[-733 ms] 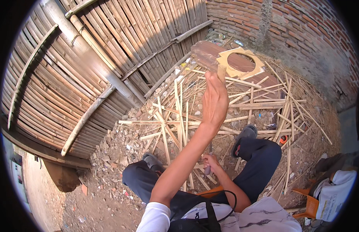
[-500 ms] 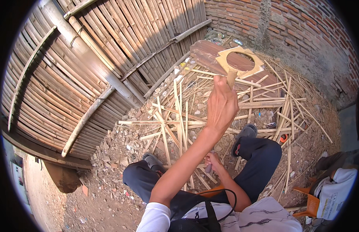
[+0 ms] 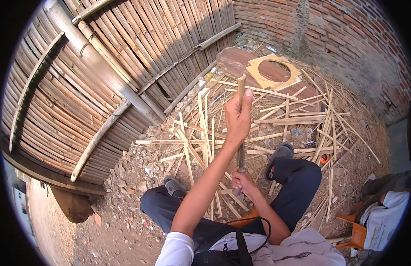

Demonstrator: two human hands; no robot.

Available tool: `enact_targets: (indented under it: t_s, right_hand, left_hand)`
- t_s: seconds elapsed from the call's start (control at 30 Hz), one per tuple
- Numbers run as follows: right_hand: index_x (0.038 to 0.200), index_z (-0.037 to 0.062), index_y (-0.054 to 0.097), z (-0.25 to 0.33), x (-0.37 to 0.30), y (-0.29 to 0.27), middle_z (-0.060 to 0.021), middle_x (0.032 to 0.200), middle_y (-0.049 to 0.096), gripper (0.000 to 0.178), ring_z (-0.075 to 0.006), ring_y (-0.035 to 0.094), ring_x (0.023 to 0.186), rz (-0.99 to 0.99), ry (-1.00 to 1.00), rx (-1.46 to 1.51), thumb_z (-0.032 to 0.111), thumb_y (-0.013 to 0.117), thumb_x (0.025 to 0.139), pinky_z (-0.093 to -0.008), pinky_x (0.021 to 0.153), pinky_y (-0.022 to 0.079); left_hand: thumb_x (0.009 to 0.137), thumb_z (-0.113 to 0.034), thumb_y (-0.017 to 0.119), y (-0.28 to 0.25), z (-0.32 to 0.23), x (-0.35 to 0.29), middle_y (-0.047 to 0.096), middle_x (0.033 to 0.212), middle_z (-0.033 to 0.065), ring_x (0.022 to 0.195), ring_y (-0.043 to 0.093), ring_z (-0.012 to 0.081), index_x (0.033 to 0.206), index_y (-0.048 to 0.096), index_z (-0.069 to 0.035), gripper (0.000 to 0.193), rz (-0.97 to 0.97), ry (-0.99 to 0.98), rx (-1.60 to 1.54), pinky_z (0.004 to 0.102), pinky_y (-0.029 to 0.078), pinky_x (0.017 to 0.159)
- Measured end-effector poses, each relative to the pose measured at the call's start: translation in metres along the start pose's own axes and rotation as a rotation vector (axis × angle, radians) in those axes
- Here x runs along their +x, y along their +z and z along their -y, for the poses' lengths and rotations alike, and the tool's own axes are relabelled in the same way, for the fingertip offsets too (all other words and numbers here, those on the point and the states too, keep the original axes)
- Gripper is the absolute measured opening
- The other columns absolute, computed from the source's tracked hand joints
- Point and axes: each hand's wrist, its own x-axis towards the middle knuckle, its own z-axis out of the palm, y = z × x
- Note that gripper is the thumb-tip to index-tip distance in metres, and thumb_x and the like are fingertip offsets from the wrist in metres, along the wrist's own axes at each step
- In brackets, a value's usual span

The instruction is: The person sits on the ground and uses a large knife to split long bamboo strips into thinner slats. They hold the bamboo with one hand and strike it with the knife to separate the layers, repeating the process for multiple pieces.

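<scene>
We hold the strip [image 3: 242,83] at centre, short of the far board [image 3: 230,60]: our left hand [image 3: 238,119] wraps it, thumb along it, perhaps for steadiness; nearer, our right hand's [image 3: 244,181] fingers close round the tool [image 3: 241,155], seemingly keeping it aligned.

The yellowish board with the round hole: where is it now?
In the head view, the yellowish board lies above and right of centre, on the brown board, beyond the left hand and short of the brick wall.
</scene>
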Motion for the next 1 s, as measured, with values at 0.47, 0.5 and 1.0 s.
enact_targets:
  t_s: [0.47,0.5,1.0]
  right_hand:
    - [0.072,0.0146,0.045,0.008,-0.006,0.002,0.0056,0.055,0.037,0.024,-0.0061,0.031,0.041,0.179,0.076,-0.12,-0.001,0.057,0.087,-0.0265,0.041,0.029]
    - [0.071,0.0148,0.044,-0.004,0.002,-0.006,0.0052,0.054,0.036,0.025,-0.0064,0.031,0.041,0.14,0.132,-0.1,0.0,0.056,0.087,-0.0268,0.041,0.029]
    - [0.066,0.0175,0.04,-0.093,0.042,-0.085,0.0059,0.055,0.034,0.027,-0.0068,0.029,0.041,0.018,0.381,0.016,0.007,0.054,0.087,-0.0278,0.044,0.031]
  left_hand:
    - [0.102,-0.059,0.057,-0.087,-0.012,0.009,0.026,0.054,-0.0066,0.049,0.025,0.0092,0.065,0.032,-0.017,0.061,0.824,-0.407,-0.63,0.0284,0.022,0.049]
    - [0.101,-0.059,0.058,-0.089,-0.01,0.009,0.026,0.055,-0.0067,0.049,0.025,0.0089,0.065,0.033,-0.017,0.06,0.891,-0.404,-0.67,0.0276,0.023,0.05]
    - [0.102,-0.057,0.057,-0.096,0.0,0.016,0.024,0.047,-0.005,0.04,0.02,0.011,0.057,0.025,-0.015,0.069,0.885,-0.323,-0.759,0.0307,0.016,0.043]
